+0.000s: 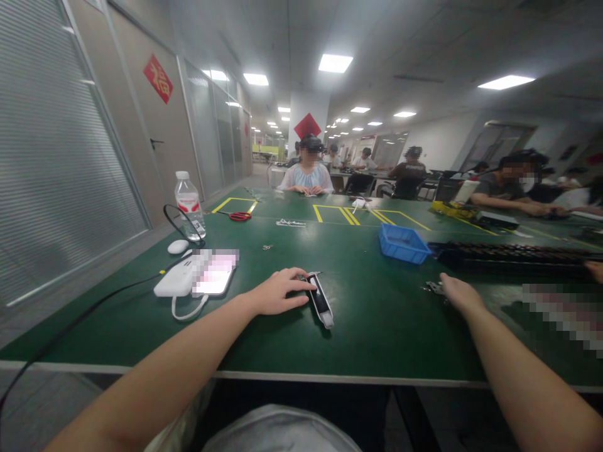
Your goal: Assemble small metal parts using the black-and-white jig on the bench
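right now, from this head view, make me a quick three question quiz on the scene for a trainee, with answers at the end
1. True or false: fingers of the left hand extend over the long, narrow black-and-white object.
2. Which of these is nearest the right hand?
a) the red-handled scissors
b) the small silvery metal piece
c) the rounded white plastic object
3. As the wearer sees it, on which side of the blue rectangular plastic bin does the clear plastic bottle with a white cap stand?

Key: 1. True. 2. b. 3. Left.
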Tool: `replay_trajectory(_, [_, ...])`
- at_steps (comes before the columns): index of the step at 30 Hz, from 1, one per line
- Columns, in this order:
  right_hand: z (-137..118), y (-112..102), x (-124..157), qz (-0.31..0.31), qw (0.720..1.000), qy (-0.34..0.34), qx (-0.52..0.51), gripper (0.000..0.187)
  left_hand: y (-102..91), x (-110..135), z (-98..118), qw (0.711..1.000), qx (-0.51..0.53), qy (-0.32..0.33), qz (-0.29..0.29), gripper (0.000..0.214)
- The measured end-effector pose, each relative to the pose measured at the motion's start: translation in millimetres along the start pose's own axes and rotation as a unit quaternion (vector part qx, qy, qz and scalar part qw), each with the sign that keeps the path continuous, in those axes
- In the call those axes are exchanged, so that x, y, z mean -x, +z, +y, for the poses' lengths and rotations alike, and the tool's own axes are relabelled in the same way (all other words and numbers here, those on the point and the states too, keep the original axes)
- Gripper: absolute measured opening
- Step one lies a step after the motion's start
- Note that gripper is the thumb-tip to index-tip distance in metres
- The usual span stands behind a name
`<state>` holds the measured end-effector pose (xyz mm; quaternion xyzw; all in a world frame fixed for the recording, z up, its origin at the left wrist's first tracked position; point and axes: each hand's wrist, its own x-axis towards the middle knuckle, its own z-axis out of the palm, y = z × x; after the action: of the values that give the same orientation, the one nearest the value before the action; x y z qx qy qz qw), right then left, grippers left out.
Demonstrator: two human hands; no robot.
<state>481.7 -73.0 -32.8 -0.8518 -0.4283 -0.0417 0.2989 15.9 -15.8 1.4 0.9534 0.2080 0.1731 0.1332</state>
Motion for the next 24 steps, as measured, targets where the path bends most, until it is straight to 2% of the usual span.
replay_trajectory(2, [-19.1, 11.1, 4.5, -0.032, 0.999, 0.029, 0.017, 0.038, -0.5, -0.2, 0.3, 1.000, 0.000, -0.004, -0.005, 0.036])
replay_trajectory(3, [-31.7, 15.9, 9.0, -0.067, 0.997, 0.039, 0.030, 0.041, -0.6, -0.5, 0.3, 1.000, 0.001, -0.004, -0.007, 0.036])
replay_trajectory(6, [-76.4, 29.1, 26.9, -0.110, 0.994, -0.013, 0.005, 0.049, -0.4, -1.2, -0.1, 1.000, 0.003, 0.002, -0.005, 0.036])
replay_trajectory(10, [-133.9, 48.2, 47.7, -0.142, 0.987, -0.072, -0.033, 0.047, 0.0, -1.2, -1.1, 1.000, 0.000, 0.008, -0.007, 0.037])
replay_trajectory(16, [-201.9, 77.3, 70.8, -0.207, 0.960, -0.149, -0.113, 0.055, -0.2, -0.4, 0.1, 1.000, -0.004, 0.014, -0.005, 0.038])
replay_trajectory(18, [-218.4, 85.3, 77.2, -0.231, 0.947, -0.169, -0.145, 0.061, -0.5, -0.4, 0.9, 1.000, -0.002, 0.020, -0.002, 0.037])
replay_trajectory(20, [-229.2, 91.9, 80.9, -0.263, 0.919, -0.181, -0.232, 0.065, -0.6, -0.5, 1.2, 1.000, -0.006, 0.026, -0.002, 0.037])
replay_trajectory(24, [-231.9, 100.4, 78.0, -0.289, 0.877, -0.154, -0.352, 0.064, -0.2, -0.6, -0.4, 1.000, -0.010, 0.027, -0.003, 0.037])
